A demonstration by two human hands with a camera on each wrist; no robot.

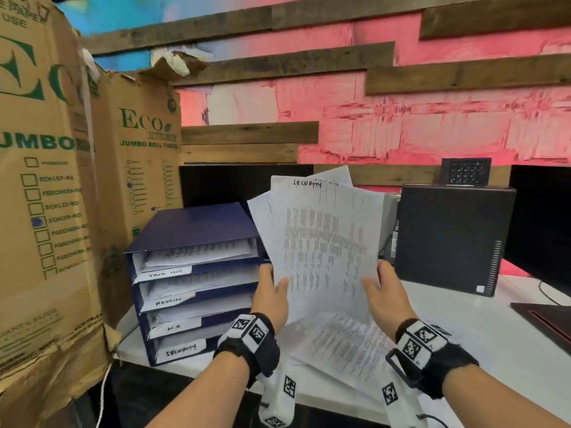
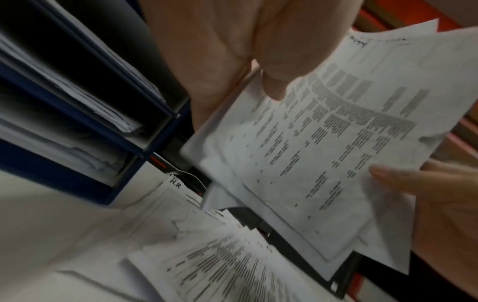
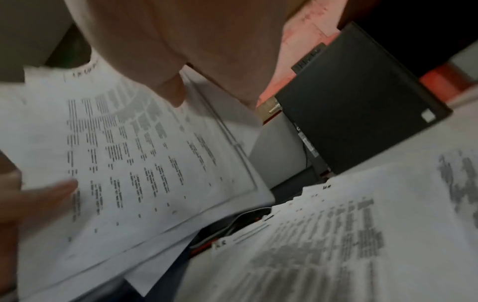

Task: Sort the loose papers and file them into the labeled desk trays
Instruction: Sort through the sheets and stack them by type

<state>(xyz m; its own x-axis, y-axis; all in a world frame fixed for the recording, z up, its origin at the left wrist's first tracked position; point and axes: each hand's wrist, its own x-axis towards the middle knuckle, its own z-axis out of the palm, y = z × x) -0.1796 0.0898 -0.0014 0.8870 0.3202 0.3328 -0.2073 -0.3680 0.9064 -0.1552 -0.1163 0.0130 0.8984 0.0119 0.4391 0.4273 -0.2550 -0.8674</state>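
Far left stand tall cardboard boxes point(image 1: 46, 180). Right of them the blue trays point(image 1: 197, 285) are stacked, label strips facing near so each slot reads at a glance; the bottom one says security. The left hand point(image 1: 272, 296) and right hand point(image 1: 384, 293) each pinch a lower corner of a fanned sheaf point(image 1: 321, 242), thumbs in front, held upright, probably to read the handwritten security heading. More loose papers point(image 1: 346, 344) lie on the white desk point(image 1: 509, 335) beneath. A black computer point(image 1: 448, 236) stands right, before a pink wall with wood planks.
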